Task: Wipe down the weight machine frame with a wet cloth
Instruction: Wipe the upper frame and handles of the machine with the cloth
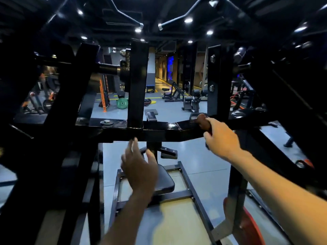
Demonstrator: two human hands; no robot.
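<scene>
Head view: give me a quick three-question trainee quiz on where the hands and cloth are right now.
1. True or false: the right hand holds the reddish-brown cloth on the black crossbar.
2. The left hand is: A) gripping the upright post, B) open, holding nothing, C) holding a second cloth.
3. Fill in: straight below the crossbar, behind the left hand, sits a black padded ____.

Key
1. True.
2. B. Its fingers are spread below the crossbar, and none of them is curled round anything.
3. Seat.
</scene>
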